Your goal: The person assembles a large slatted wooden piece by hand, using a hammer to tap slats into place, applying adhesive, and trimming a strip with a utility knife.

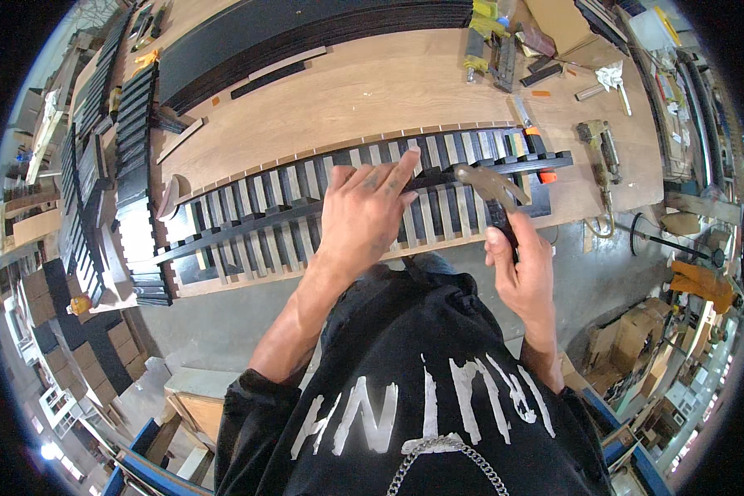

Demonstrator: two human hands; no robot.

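Observation:
A long black notched strip (281, 213) lies lengthwise over a row of black and grey slats (260, 255) on the workbench. My left hand (362, 213) is closed over the strip near its middle, index finger stretched toward the far side, thumb along the near side. In my right hand (522, 264) is a claw hammer (498, 202), gripped by its dark handle. The hammer's worn metal head is over the strip, to the right of my left hand; whether it touches cannot be told. The strip's underside beneath my left palm is hidden.
An orange-handled tool (534, 140) lies by the strip's right end. Farther right is a nail gun (595, 145) with a hose; another yellowish air tool (484, 41) lies at the back. Black boards (306, 45) are stacked behind, and slatted black panels (136, 132) stand left.

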